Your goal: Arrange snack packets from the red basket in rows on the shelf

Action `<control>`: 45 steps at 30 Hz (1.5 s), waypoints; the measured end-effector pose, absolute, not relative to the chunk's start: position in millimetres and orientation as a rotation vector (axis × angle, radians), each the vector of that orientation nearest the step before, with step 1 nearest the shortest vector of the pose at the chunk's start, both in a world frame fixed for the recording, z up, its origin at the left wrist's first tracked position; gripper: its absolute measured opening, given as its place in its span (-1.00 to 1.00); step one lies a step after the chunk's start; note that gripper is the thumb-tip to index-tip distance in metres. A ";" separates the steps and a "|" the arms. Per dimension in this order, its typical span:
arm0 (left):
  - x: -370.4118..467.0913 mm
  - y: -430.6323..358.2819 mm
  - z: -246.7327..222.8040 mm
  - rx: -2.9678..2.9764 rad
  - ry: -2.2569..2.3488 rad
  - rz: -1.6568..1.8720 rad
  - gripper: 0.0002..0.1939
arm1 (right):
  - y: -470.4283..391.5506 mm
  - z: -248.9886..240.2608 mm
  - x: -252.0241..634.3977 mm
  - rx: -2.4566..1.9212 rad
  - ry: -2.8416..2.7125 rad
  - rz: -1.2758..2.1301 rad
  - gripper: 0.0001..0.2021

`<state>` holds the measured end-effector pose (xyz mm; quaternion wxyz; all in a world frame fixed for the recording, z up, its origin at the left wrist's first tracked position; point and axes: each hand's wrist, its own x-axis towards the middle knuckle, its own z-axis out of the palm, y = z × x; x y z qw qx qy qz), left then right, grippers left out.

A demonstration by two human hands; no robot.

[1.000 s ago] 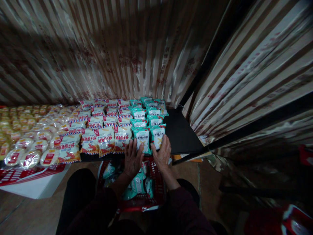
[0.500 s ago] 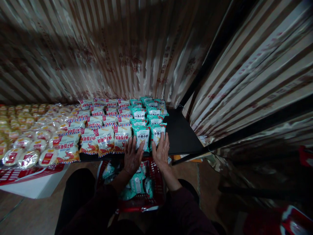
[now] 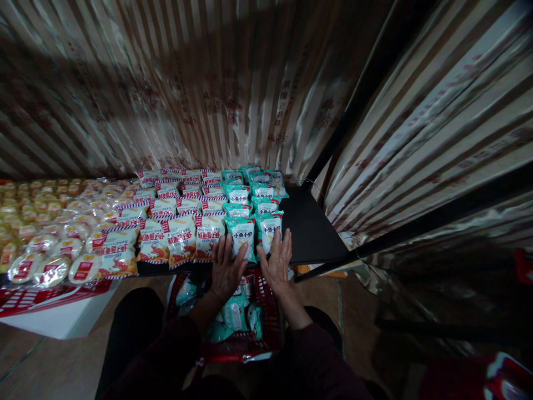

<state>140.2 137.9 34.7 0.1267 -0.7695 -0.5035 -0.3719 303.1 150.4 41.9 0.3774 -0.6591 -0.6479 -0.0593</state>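
Observation:
Two front teal snack bags, a left one and a right one, stand side by side on the black shelf, with more teal bags in rows behind. My left hand, fingers spread, is at the lower left of the left teal bag, beside a white and red snack bag. My right hand has its fingers apart at the lower right of the right teal bag. Both hands seem to touch the bag fronts without gripping.
A red basket holding more teal bags is below the shelf edge, between my knees. Rows of white and red bags and round packaged pastries spread to the left. Dark metal bars and striped sheeting enclose the shelf.
My hands have stayed almost in place, with the right one slightly lower on its bag. The front teal bags have shifted very slightly. The view has moved a little.

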 end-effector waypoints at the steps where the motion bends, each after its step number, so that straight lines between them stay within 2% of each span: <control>1: 139.9 137.3 34.7 -2.241 -1.466 -1.085 -0.42 | 150.1 41.6 303.6 -1.677 -1.656 -0.158 -0.25; 12: 139.0 133.6 31.7 -2.254 -1.436 -1.120 -0.38 | 147.1 39.6 306.6 -1.703 -1.638 -0.207 -0.22; 20: 141.5 132.6 37.7 -2.266 -1.422 -1.102 -0.24 | 148.6 38.3 309.4 -1.725 -1.644 -0.267 -0.23; 28: 147.9 140.6 42.9 -2.264 -1.437 -1.045 -0.43 | 149.9 40.2 306.4 -1.736 -1.597 -0.211 -0.29; 45: 150.5 153.8 53.4 -2.300 -1.376 -1.036 -0.47 | 163.0 47.0 300.4 -1.661 -1.513 -0.119 -0.28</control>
